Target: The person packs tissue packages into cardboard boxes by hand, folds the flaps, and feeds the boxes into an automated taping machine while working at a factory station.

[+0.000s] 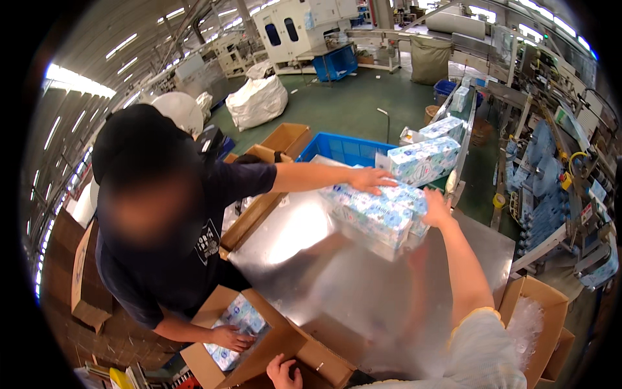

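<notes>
My right hand (437, 207) is at the right end of a pair of blue-and-white floral tissue packs (369, 211) on the shiny metal table (304, 259), its fingers against their wrapping. A co-worker's hand (372, 180) lies on top of the same packs from the left. Low in the view, my left hand (284, 372) is beside the flap of an open cardboard carton (275, 347). Its fingers are loosely bent, with a gap showing between thumb and fingers and nothing seen in them. Inside the carton are more floral packs (243, 314), touched by the co-worker's other hand (233, 338).
More tissue packs (424, 160) line a conveyor (468, 133) beyond the table. A blue plastic crate (346, 150) stands at the table's far edge. The co-worker (175, 214) is close on the left. At lower right stands a carton (551, 324) holding clear plastic.
</notes>
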### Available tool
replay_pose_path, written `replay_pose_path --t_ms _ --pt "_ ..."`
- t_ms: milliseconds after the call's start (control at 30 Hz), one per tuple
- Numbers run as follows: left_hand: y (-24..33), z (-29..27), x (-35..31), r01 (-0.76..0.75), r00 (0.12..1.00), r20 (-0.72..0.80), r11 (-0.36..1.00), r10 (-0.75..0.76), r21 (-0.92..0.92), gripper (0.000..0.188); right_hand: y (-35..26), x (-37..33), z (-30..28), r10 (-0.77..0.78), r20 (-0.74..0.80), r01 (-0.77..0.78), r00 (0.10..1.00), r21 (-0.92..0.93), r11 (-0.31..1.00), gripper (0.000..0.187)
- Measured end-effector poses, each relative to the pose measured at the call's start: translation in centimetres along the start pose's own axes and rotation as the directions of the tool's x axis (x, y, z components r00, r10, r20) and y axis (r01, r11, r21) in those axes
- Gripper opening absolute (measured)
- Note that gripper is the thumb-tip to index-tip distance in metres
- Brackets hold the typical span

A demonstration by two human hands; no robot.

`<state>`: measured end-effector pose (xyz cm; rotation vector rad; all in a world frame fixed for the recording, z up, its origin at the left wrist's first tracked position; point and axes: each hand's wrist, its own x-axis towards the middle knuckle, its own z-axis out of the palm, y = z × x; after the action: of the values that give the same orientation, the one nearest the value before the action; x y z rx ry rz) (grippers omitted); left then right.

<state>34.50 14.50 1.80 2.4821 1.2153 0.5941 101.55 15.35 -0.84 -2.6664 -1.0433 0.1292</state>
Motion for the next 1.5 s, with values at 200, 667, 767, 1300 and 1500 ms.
replay_pose_path --t_ms 200,667,767,1300,1500 --pt "5.1 1.1 3.7 -0.048 0.999 0.017 0.992 0.051 -0.12 0.03 -3.7 4.3 -1.7 -0.104 0.3 0.003 0.948 0.316 0.949 0.112" --pt "6.4 0.6 1.4 0.003 1.0 0.024 0.992 0.001 -0.129 0.02 -6.8 9.4 0.1 -0.2 0.15 0.225 0.968 -0.18 0.957 0.104" --pt "6.6 1.5 2.7 -0.057 0.996 0.061 0.985 0.068 -0.166 0.022 -7.3 7.8 -0.3 -0.359 0.192 0.37 0.914 -0.023 0.929 0.098" --pt "4.4 5.9 28.3 -0.813 0.554 0.594 0.532 0.583 0.237 0.066 -3.9 -26.8 -8.1 -0.372 0.447 0.375 0.813 0.087 0.923 0.107" --pt "5.9 5.4 23.5 -0.701 0.587 0.503 0.709 0.634 -0.077 0.06 -6.0 -29.4 -6.1 -0.156 0.417 0.173 0.895 -0.004 0.985 0.118"
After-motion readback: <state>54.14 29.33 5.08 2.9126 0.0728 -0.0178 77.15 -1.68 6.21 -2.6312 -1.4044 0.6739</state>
